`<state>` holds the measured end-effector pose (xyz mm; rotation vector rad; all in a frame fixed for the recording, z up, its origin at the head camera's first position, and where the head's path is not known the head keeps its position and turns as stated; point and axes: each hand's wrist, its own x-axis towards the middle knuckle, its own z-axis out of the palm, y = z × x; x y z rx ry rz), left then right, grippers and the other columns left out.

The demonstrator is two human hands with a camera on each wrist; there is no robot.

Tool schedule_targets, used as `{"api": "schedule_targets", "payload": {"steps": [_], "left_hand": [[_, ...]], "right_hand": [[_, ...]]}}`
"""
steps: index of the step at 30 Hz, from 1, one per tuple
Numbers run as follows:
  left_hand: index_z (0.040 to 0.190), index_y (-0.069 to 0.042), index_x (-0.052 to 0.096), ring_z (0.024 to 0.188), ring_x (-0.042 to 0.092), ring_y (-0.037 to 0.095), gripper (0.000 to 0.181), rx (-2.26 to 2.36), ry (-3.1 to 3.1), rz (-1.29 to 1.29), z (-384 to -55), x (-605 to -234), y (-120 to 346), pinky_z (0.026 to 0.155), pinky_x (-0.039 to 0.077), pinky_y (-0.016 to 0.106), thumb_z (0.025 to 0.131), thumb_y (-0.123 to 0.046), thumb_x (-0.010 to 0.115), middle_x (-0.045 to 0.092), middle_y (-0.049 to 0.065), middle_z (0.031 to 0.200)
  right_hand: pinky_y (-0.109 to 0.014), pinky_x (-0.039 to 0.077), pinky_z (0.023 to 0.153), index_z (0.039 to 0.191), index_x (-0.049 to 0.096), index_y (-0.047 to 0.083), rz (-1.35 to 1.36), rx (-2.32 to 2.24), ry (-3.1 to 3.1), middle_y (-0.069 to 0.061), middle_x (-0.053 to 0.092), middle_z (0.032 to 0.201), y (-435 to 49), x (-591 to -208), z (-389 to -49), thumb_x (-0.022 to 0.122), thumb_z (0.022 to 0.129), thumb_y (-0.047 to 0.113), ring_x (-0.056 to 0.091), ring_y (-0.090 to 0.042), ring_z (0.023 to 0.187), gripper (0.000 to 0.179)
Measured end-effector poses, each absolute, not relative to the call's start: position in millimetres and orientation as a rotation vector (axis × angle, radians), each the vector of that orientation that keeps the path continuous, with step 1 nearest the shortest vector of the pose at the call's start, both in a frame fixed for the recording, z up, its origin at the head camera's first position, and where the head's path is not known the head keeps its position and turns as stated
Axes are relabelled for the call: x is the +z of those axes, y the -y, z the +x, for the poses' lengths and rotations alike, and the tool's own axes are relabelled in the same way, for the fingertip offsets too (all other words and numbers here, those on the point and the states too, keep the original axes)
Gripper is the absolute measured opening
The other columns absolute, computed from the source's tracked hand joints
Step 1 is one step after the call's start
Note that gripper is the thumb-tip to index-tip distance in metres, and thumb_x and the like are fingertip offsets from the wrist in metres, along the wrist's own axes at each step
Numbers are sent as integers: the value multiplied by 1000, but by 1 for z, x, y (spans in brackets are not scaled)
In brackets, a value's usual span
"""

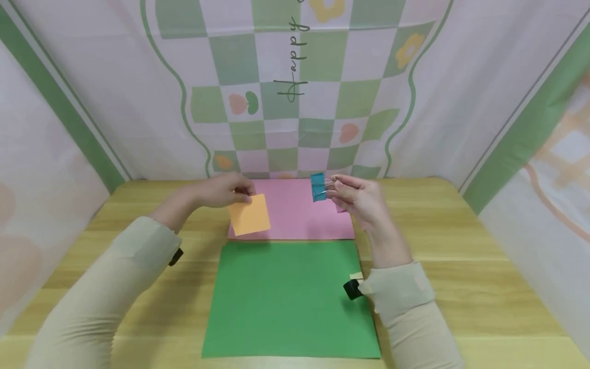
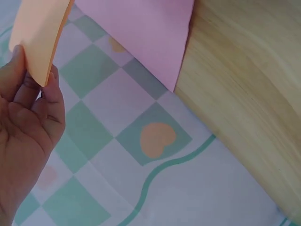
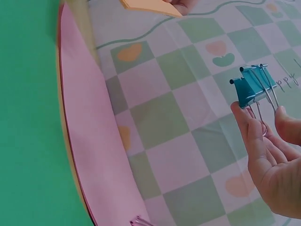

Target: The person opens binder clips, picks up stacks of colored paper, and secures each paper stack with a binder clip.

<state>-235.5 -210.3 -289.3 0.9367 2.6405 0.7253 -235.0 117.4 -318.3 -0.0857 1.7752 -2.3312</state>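
My left hand pinches an orange pad of sticky notes between thumb and fingers at one edge, above the left part of a pink sheet. The pad's layered edge shows in the left wrist view, where the hand grips its lower end. My right hand holds a teal binder clip by its wire handles, over the sheet's right side. Seen in the right wrist view, the clip points up from the fingertips with its two lips spread apart. A pink binder clip sits partly hidden behind the right hand.
A green board lies in front of the pink sheet on the wooden table. By its right edge, a small pale yellow piece shows beside the black wrist camera. Patterned cloth hangs behind the table.
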Motion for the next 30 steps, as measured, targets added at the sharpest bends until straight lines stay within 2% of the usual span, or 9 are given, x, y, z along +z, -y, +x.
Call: {"api": "schedule_targets", "payload": {"steps": [3, 9, 12, 15, 16, 21, 23, 25, 30], "left_hand": [[92, -4, 66, 75, 48, 15, 9, 760, -2630, 968, -237, -288, 206, 72, 45, 30, 98, -5, 59, 60, 4, 81], [96, -4, 67, 79, 50, 16, 9, 762, -2627, 978, -238, -282, 196, 77, 46, 32, 99, -8, 58, 61, 3, 84], [96, -5, 67, 80, 50, 16, 10, 759, -2631, 970, -238, -279, 191, 77, 46, 32, 99, -8, 58, 60, 3, 84], [95, -5, 66, 78, 49, 16, 10, 767, -2625, 984, -239, -278, 186, 75, 45, 32, 99, -8, 58, 58, 3, 82], [94, -4, 66, 78, 49, 16, 10, 772, -2621, 990, -239, -277, 185, 75, 44, 32, 99, -8, 58, 57, 3, 81], [98, -3, 68, 81, 51, 17, 10, 788, -2626, 985, -239, -275, 180, 77, 47, 31, 98, -6, 59, 61, 4, 85], [99, -3, 68, 82, 53, 18, 10, 789, -2628, 981, -239, -273, 178, 78, 48, 32, 98, -6, 59, 63, 5, 88], [98, -3, 68, 82, 53, 18, 10, 797, -2621, 975, -239, -273, 177, 77, 48, 32, 99, -7, 59, 63, 6, 88], [93, -5, 67, 77, 50, 17, 10, 823, -2600, 986, -239, -273, 173, 73, 46, 30, 99, -7, 59, 59, 4, 83]], "right_hand": [[-19, 59, 75, 107, 72, 11, -66, -2319, -1777, 4, 75, 86, -114, -321, -234, 63, 95, 4, 73, -9, 75, 16], [-21, 59, 75, 93, 75, 19, -54, -2315, -1763, 5, 75, 85, -106, -327, -232, 62, 95, 1, 73, -9, 74, 23], [-22, 60, 76, 92, 76, 19, -53, -2299, -1771, 5, 75, 85, -102, -330, -232, 62, 96, 1, 73, -10, 75, 23], [-23, 60, 79, 103, 75, 11, -37, -2271, -1778, 3, 75, 86, -97, -333, -231, 62, 96, 2, 73, -10, 76, 17], [-23, 60, 79, 110, 73, 7, -30, -2263, -1781, 3, 75, 86, -96, -334, -230, 62, 96, 3, 73, -10, 75, 18], [-23, 60, 78, 123, 65, -1, -18, -2240, -1809, 3, 75, 88, -91, -336, -227, 63, 96, 4, 73, -9, 76, 28], [-23, 60, 78, 122, 66, -1, -26, -2230, -1823, 2, 75, 90, -88, -337, -226, 63, 96, 4, 73, -9, 77, 27], [-24, 60, 80, 129, 61, -4, -31, -2218, -1832, 0, 74, 93, -85, -337, -225, 62, 96, 4, 73, -10, 78, 34], [-22, 60, 77, 132, 59, -5, -16, -2198, -1860, 0, 73, 94, -78, -339, -225, 62, 97, 5, 73, -10, 79, 37]]}}
